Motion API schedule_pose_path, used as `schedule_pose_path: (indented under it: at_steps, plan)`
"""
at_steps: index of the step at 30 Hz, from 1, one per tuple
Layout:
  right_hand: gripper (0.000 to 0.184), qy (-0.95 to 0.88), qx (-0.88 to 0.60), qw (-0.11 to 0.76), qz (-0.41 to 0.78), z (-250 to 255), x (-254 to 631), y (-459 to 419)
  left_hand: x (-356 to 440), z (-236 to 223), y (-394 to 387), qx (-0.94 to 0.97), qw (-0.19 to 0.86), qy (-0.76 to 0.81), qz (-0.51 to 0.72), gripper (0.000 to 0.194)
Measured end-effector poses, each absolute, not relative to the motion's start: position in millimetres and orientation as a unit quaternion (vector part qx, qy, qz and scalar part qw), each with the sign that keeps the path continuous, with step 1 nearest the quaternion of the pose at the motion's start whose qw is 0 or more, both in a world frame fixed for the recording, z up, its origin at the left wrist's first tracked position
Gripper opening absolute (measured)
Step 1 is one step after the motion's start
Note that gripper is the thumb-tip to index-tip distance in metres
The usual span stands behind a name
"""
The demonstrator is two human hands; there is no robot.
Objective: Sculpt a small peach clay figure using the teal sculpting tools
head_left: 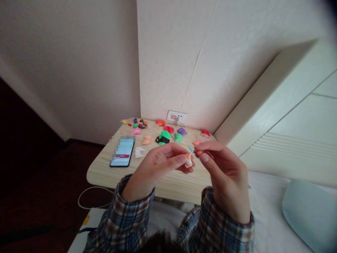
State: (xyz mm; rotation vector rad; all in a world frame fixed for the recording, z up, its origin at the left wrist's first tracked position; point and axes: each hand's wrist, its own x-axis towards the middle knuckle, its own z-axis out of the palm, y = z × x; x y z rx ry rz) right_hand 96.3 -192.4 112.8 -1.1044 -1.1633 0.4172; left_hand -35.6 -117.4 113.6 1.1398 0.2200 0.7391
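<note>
Between thumb and fingers, my left hand [160,163] pinches a small lump of peach-and-white modelling clay [188,160]. My right hand [226,170] is close beside it, thumb and forefinger pinched on a tiny peach bit of clay [199,153]. The two hands are slightly apart above the front of the table [168,181]. Behind the fingers, a light blue stick tool [191,149] partly shows. Past my left hand lie a white clay piece [139,152], a packet of peach clay [146,140] and a green-and-black clay figure [163,137].
A phone [122,151] with a lit screen lies at the table's left. Clay packets in red [169,129], purple [182,131], green [178,137] and orange [160,123] are spread toward the wall. A socket [177,116] is above the back edge. A white cable [86,189] loops at lower left.
</note>
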Motion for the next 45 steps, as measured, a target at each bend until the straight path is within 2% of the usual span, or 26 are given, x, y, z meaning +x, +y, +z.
schedule_pose_path:
  at_steps: [7, 12, 16, 25, 37, 45]
  plan:
    - [0.004, -0.526, -0.518, 0.644, 0.203, 116.1, 96.4, -189.1, -38.0, 111.7, -115.7, 0.509, 0.778, 0.083, 0.36, 0.019]
    - [0.01, -0.543, -0.526, 0.621, 0.207, 119.2, 94.7, -190.6, -38.0, 112.9, -114.7, 0.505, 0.779, 0.087, 0.361, 0.021]
    - [0.012, -0.558, -0.522, 0.608, 0.217, 119.8, 98.1, -192.0, -38.2, 112.5, -114.9, 0.507, 0.777, 0.086, 0.362, 0.014]
    - [0.008, -0.546, -0.453, 0.61, 0.354, 113.7, 107.6, -191.2, -39.1, 111.4, -115.1, 0.509, 0.787, 0.074, 0.34, 0.02]
    - [0.02, -0.539, -0.47, 0.579, 0.391, 109.3, 109.5, -191.3, -36.6, 112.3, -115.2, 0.501, 0.795, 0.072, 0.335, 0.019]
    - [0.008, -0.538, -0.444, 0.604, 0.385, 104.3, 112.6, -192.2, -39.4, 112.0, -113.4, 0.498, 0.787, 0.084, 0.353, 0.015]
